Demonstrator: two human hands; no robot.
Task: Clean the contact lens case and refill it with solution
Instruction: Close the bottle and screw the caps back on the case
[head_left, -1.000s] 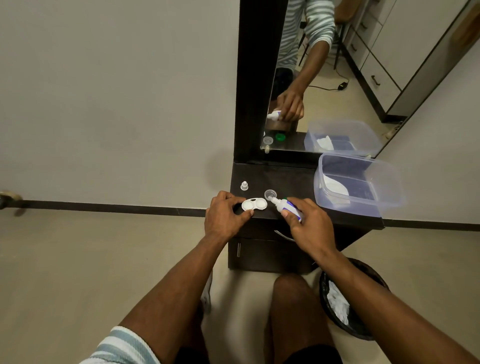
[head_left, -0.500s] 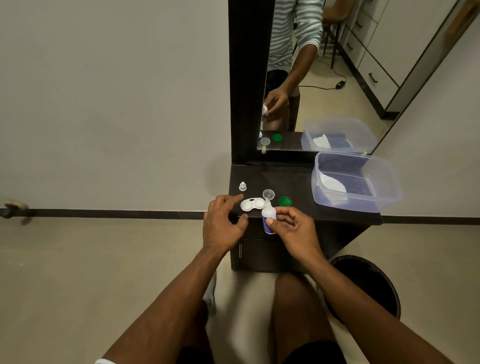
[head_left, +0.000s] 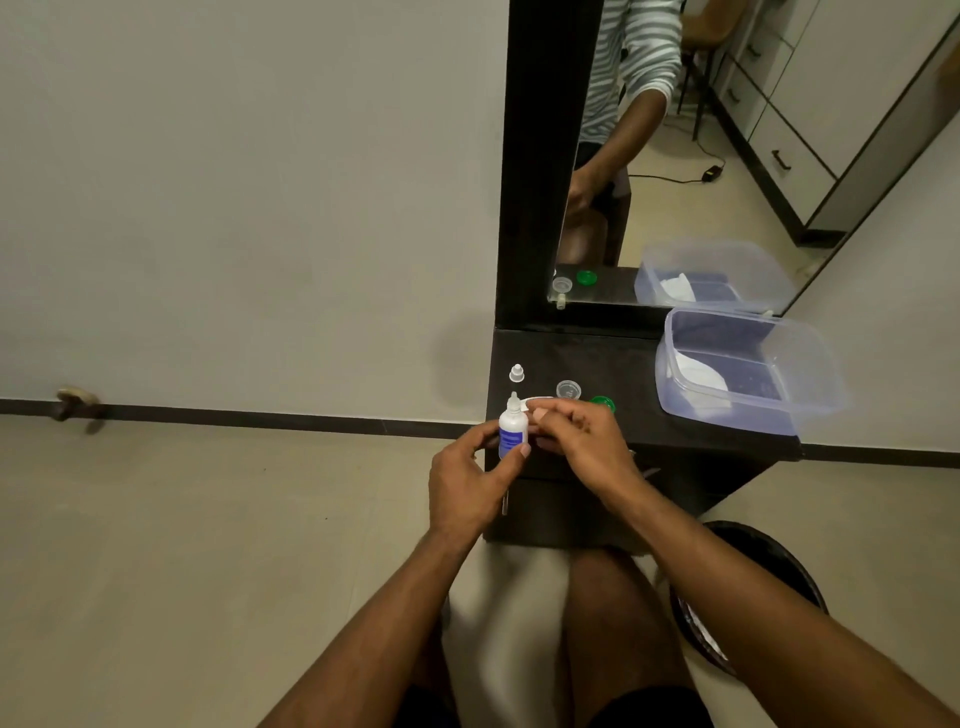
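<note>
on the dark cabinet (head_left: 644, 364): one solution bottle (head_left: 512, 434), one bottle cap (head_left: 516, 373), one white lens case (head_left: 540, 401), two case lids, one clear (head_left: 568, 389) and one green (head_left: 602, 402), one plastic tub (head_left: 748, 364); one bin (head_left: 769, 561) on the floor.

A clear plastic tub (head_left: 748, 364) holding a white cloth (head_left: 693, 371) sits at the dark cabinet's (head_left: 639, 364) right edge — mirror (head_left: 675, 156) behind, black bin (head_left: 779, 571) on the floor.
</note>
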